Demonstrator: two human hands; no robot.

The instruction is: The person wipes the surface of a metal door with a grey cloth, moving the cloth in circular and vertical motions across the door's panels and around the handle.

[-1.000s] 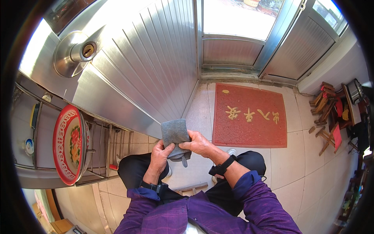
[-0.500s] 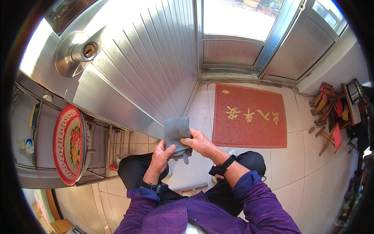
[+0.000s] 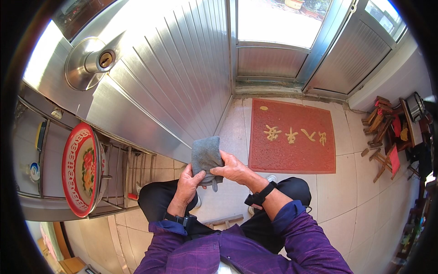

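A gray cloth, folded into a thick, roughly oblong pad, is held up in the air over the tiled floor, in front of the person and slightly beyond the knees. Its long axis runs mostly away from the body, so the greater part of it stands out past the fingers, toward the doorway. The left hand grips the near left corner; the right hand grips the right edge a little farther out. Both sets of fingers are closed on the fabric, thumbs on top, the two thumb tips near each other; the fingers underneath are mostly hidden. Neither hand is clearly nearer, since both touch it. The weave looks soft and matte, and a small tab of the same gray hangs from the near end.

Dark bands circle both wrists, below rolled blue cuffs and purple checked sleeves. To the right of the cloth, a rough red mat with yellow characters lies flat on the floor. Leftward, a ribbed, shiny metal door carries a round steel knob; below it, a glossy red-rimmed enamel tray leans upright against a rack of thin metal rods. Wooden folding stools stand near the right wall.
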